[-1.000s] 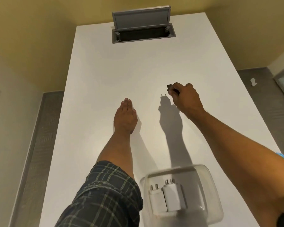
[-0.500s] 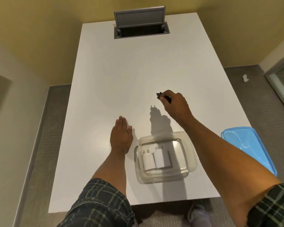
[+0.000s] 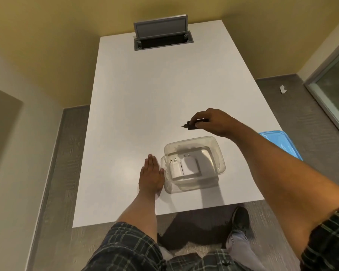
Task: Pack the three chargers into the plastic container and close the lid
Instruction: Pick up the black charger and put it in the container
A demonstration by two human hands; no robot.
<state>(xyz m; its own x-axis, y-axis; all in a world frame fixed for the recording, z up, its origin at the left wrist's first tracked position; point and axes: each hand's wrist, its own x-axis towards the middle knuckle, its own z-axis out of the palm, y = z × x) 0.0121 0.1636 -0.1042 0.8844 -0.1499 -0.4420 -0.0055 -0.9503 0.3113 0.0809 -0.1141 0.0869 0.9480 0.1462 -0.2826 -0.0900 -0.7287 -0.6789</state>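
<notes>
Two white chargers lie side by side in the clear plastic container [image 3: 194, 163], but first, at the far left, the left hand [image 3: 151, 177] rests flat on the smooth matte white table [image 3: 145, 94], palm down, fingers straight and held together, gripping nothing; its thumb edge sits just beside the container's rounded left wall. The container is a transparent, round-cornered rectangular tub with no lid on it. Inside, the smaller white charger [image 3: 175, 168] and the larger white charger [image 3: 190, 165] are blocky, glossy cubes touching each other, their paired metal prongs pointing away from the person. Above and beyond the tub's far rim, the right hand [image 3: 211, 122] hangs in the air, fingers and thumb pinched on a small black charger [image 3: 192, 126], prongs aimed left. Farther right, at the table's edge, lies the translucent blue lid [image 3: 282, 143], partly hidden by the right forearm. Both sleeves are dark plaid cloth.
</notes>
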